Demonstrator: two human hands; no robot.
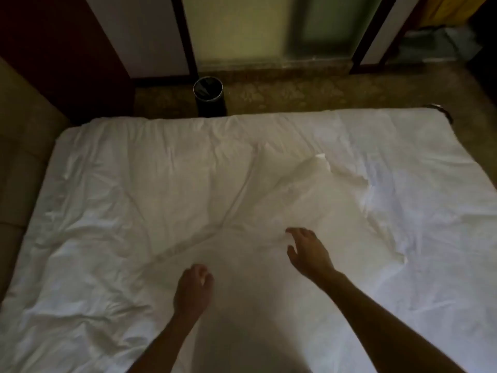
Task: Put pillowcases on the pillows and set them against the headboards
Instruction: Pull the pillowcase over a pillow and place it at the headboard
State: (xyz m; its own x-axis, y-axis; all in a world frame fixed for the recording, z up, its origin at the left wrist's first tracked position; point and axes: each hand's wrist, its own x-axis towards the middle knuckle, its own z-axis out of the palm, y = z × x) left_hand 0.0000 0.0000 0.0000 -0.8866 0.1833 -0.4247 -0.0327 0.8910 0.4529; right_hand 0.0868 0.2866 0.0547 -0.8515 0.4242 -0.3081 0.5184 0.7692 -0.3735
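Observation:
A white pillowcase [304, 200] lies flat and wrinkled across the middle of the bed [94, 238], which is covered by a crumpled white duvet. My left hand [192, 288] hovers low over the near part of the cloth with its fingers curled, and whether it pinches the fabric is unclear. My right hand [309, 251] is spread open just above the pillowcase's near edge, fingers extended. No pillow is clearly visible. The padded headboard [18, 146] runs along the left side of the view.
A black cylindrical waste bin [208, 94] stands on the patterned carpet [295, 95] beyond the bed's far edge. Dark wooden furniture [61, 49] rises at the back left. Glass panels with dark frames [242, 30] line the far wall.

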